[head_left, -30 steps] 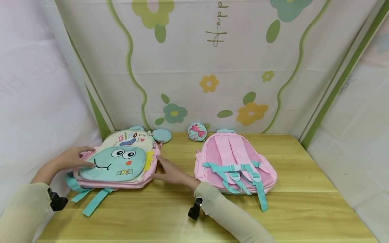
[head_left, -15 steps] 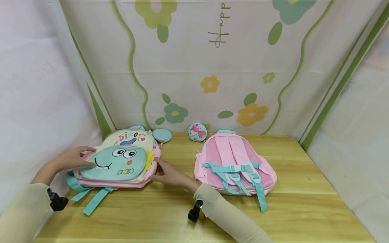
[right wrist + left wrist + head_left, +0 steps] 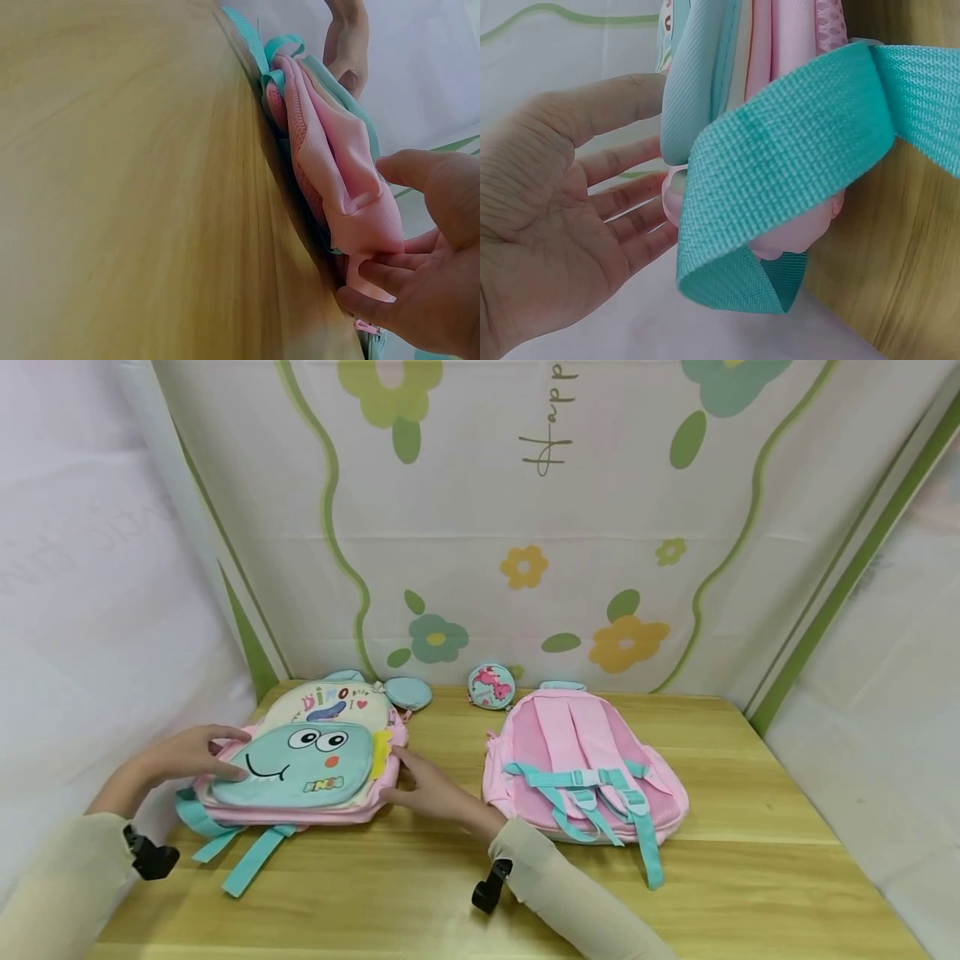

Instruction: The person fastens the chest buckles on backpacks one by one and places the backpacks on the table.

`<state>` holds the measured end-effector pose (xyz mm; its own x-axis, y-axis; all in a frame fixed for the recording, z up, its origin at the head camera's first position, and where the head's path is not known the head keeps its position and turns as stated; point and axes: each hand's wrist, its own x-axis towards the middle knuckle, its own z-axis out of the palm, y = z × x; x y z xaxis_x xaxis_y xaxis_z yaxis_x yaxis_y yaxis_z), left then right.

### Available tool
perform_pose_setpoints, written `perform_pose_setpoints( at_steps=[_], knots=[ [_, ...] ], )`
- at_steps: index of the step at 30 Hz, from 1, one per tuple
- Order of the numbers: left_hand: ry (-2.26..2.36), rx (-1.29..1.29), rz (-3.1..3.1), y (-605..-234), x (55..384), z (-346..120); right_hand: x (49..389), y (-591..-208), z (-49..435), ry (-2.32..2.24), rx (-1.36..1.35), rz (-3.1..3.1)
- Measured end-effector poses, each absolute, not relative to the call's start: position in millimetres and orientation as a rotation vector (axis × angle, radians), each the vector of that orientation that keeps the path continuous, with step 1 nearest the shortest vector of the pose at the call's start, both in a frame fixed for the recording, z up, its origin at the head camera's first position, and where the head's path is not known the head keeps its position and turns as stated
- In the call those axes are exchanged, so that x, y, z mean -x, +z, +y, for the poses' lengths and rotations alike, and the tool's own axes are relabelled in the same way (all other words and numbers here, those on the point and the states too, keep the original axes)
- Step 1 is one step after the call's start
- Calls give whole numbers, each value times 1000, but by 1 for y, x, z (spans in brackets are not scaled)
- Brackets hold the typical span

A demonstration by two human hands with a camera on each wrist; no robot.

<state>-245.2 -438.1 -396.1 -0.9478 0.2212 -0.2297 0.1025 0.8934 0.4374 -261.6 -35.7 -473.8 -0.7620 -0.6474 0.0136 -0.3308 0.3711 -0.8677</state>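
A pink backpack with a pale blue dinosaur-face front pocket (image 3: 300, 768) lies face up on the left of the table. My left hand (image 3: 191, 756) touches its left side, thumb on the pocket's edge and fingers extended along the side. In the left wrist view a teal strap (image 3: 780, 157) loops in front of the backpack's lower end. My right hand (image 3: 427, 789) touches the opposite side near the yellow trim, its thumb and fingers spread. In the right wrist view the fingertips rest against the pink side panel (image 3: 367, 225).
A second pink backpack (image 3: 558, 727) lies straps up on the right. A round pouch with a pink dinosaur (image 3: 492, 686) sits beside its top, and a pale blue pouch (image 3: 408, 693) beside the left one. A flower-print cloth (image 3: 465, 510) hangs behind the wooden table (image 3: 720, 893).
The head view has shifted slightly. The left backpack and both hands stand a little further right in it; both hands keep their touch on the backpack's sides.
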Motion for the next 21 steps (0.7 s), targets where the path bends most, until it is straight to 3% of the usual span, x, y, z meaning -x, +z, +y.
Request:
perform_pose_setpoints(
  at_steps=[21],
  knots=[
    [779, -289, 2629, -409, 257, -406, 257, -459, 0, -1474, 802, 2363]
  ],
)
